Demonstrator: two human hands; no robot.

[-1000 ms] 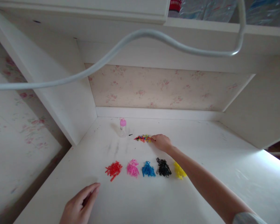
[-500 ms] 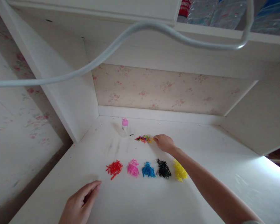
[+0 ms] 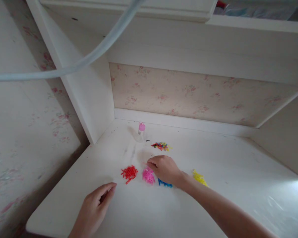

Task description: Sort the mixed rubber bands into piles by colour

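Note:
My right hand (image 3: 165,168) hovers over the sorted piles with thumb and forefinger pinched together. A faint reddish bit sticks out at its fingertips, apparently a small rubber band. Just below it lies the pink rubber band pile (image 3: 148,176). Partly covered by that hand is the blue pile (image 3: 165,183), and the black one is hidden behind it. The yellow pile (image 3: 199,177) shows past my forearm. My left hand (image 3: 96,205) rests at the lower left, fingertips pressed together with nothing visible in them, near the red pile (image 3: 129,173). Farther back is a mixed-colour pile (image 3: 161,146).
A clear bottle with a pink cap (image 3: 141,127) stands behind the piles, beside a small black piece (image 3: 147,140). White panels and a shelf enclose the white desk (image 3: 228,208). A pale cable (image 3: 89,59) hangs across the upper left.
My right hand has moved from the mixed pile toward me and left, to the pink pile. My left hand keeps its pose. The camera view has shifted somewhat.

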